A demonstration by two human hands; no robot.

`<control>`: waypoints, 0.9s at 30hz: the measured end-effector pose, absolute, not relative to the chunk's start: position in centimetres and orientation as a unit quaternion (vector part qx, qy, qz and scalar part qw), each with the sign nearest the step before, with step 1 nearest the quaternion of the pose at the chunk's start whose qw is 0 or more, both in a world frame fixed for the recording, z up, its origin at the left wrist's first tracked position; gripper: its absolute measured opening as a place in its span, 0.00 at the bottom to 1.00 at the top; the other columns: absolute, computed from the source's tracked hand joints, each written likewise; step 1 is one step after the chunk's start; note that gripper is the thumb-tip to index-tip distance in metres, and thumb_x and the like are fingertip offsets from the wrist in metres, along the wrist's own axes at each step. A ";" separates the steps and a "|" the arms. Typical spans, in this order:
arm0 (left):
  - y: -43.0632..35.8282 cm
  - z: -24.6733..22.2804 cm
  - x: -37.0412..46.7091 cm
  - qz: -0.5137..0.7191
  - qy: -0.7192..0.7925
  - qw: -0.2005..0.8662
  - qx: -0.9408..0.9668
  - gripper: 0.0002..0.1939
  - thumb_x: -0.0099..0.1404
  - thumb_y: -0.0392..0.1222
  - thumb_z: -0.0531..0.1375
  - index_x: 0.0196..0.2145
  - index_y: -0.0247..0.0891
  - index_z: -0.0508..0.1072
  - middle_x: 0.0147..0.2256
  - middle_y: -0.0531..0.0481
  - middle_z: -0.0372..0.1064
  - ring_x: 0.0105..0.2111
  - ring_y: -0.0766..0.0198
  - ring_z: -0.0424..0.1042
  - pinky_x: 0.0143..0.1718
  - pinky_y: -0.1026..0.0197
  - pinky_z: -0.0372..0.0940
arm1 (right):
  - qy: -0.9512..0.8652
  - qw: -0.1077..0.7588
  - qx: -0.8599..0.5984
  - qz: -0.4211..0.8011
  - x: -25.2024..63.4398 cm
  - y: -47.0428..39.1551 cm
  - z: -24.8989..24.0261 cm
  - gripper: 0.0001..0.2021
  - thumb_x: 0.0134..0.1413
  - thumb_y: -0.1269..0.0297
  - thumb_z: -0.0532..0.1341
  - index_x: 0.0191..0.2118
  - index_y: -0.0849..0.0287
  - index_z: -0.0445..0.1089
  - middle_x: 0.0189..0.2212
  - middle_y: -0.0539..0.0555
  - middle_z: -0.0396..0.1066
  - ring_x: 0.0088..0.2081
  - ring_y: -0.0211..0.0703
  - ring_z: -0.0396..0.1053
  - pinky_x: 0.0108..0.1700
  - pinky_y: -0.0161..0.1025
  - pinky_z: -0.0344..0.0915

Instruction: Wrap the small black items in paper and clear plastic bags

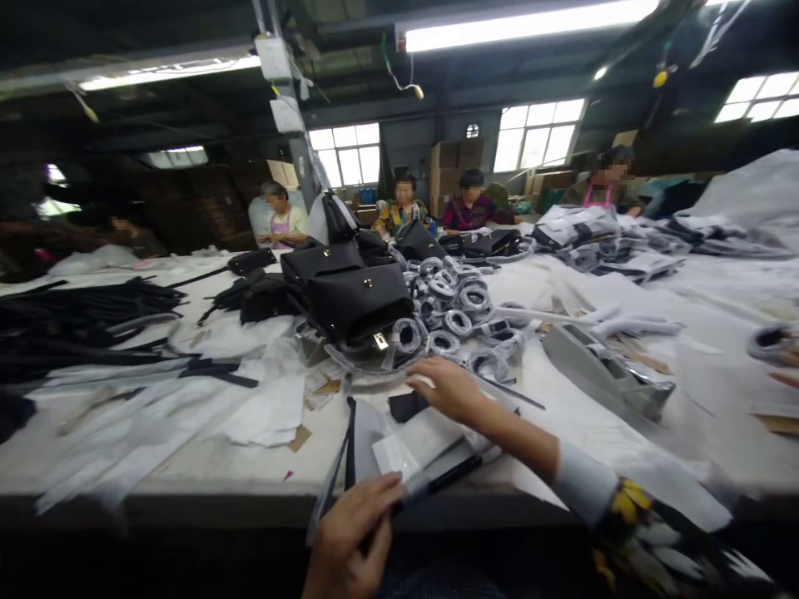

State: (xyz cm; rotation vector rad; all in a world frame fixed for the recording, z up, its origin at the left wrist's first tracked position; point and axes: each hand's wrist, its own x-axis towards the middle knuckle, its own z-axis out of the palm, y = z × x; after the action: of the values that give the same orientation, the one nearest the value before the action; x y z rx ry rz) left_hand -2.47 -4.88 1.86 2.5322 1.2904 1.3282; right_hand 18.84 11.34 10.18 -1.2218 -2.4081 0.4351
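Observation:
At the table's front edge, my left hand [355, 528] is closed on the near edge of a flat black bag [446, 476]. White paper [415, 445] and clear plastic lie over this bag. Above its far side reaches my right hand [446, 387], fingers stretched forward with nothing visible in them. Just beyond its fingertips is a heap of coiled straps [443, 341] wrapped in clear film. A black handbag [359, 304] with a gold-coloured clasp leans on the pile to the left of the straps.
A grey tape dispenser [580, 358] stands on the right. Black straps [93, 304] and white wrapping sheets [150, 424] spread over the left side. More wrapped bags [580, 229] lie at the back right. Several people sit across the white table [250, 466].

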 end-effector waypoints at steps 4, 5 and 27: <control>-2.7 3.4 -5.0 0.553 0.580 0.208 0.562 0.14 0.68 0.40 0.60 0.50 0.43 0.76 0.57 0.48 0.70 0.60 0.57 0.65 0.64 0.56 0.57 | -0.802 0.174 -0.571 -0.014 25.3 9.3 10.4 0.19 0.67 0.54 0.55 0.55 0.59 0.71 0.50 0.62 0.73 0.52 0.59 0.69 0.53 0.50 0.63; -1.5 3.4 -5.4 0.579 0.596 0.286 0.478 0.16 0.67 0.42 0.61 0.52 0.42 0.75 0.59 0.46 0.67 0.63 0.55 0.61 0.65 0.54 0.53 | -0.782 0.143 -0.606 -0.025 26.4 9.0 10.0 0.21 0.66 0.51 0.55 0.57 0.58 0.70 0.50 0.62 0.74 0.50 0.60 0.71 0.50 0.51 0.66; -9.0 7.9 -4.8 0.663 0.595 0.368 0.267 0.29 0.63 0.52 0.65 0.60 0.43 0.67 0.58 0.45 0.68 0.60 0.51 0.64 0.62 0.52 0.60 | -0.752 0.411 -0.454 0.243 22.8 5.9 8.9 0.30 0.54 0.52 0.63 0.61 0.56 0.66 0.60 0.56 0.67 0.61 0.54 0.63 0.65 0.49 0.58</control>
State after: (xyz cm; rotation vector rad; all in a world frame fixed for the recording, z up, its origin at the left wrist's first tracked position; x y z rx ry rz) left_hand -4.84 -9.02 7.86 0.6851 1.5285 1.7027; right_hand 22.83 5.86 8.94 -1.1434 -1.8929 0.6117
